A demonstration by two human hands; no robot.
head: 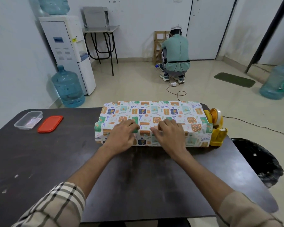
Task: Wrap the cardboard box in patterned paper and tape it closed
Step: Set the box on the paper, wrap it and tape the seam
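Box point(154, 112) under left hand point(121, 136), right hand point(169, 135); tape dispenser point(217, 128) beside.

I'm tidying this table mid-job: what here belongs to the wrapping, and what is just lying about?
For the job: paper, covering the box; left hand and right hand, pressing on it; tape dispenser at its right end.
Lying about: clear tub and red lid, side by side at the left of the table.
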